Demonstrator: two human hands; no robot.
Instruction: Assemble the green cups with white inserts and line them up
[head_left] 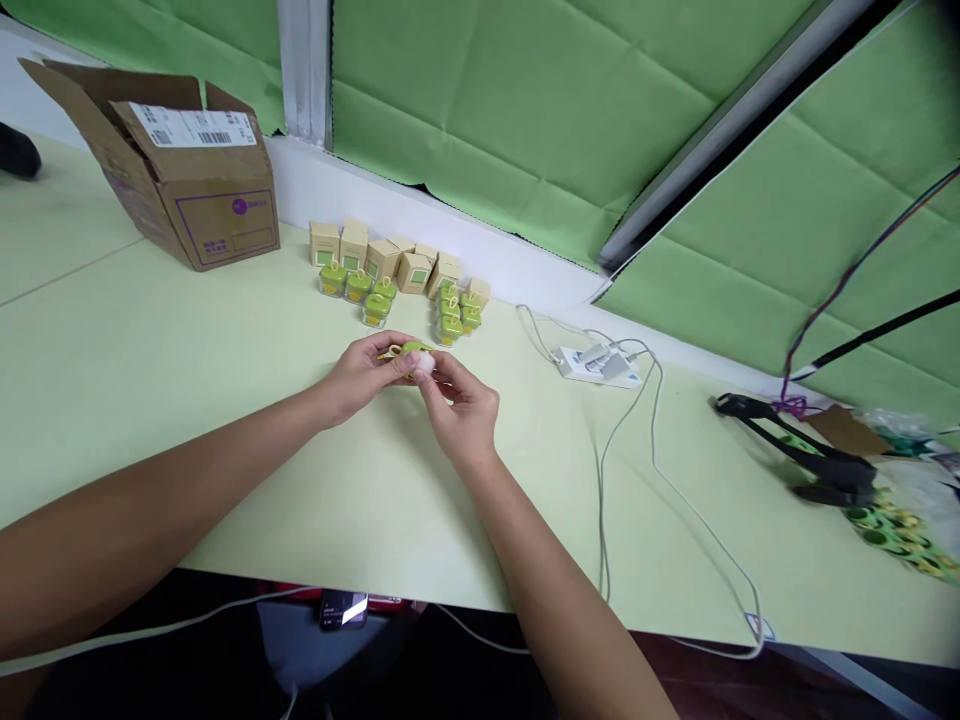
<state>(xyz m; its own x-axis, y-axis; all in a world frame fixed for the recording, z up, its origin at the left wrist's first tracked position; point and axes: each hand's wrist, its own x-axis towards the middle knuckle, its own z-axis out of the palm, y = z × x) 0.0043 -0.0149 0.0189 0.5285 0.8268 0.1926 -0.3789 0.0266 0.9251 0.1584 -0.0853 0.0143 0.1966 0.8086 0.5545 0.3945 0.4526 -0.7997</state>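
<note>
Both my hands meet above the middle of the pale green table [135,360]. My left hand [364,372] pinches a small green-lidded item [412,353] with a yellow loop. My right hand [461,405] grips the same item from the right, fingers closed on its whitish end. Just beyond them stand two clusters of small clear jars with green lids [360,288] [454,315]. Behind the jars runs a row of little tan cartons [386,258].
An open cardboard shipping box [199,190] sits at the back left. A white power strip [596,365] with grey cables [652,450] lies to the right. At the far right are a black tool [814,465], green-yellow pieces [900,530] and plastic bags.
</note>
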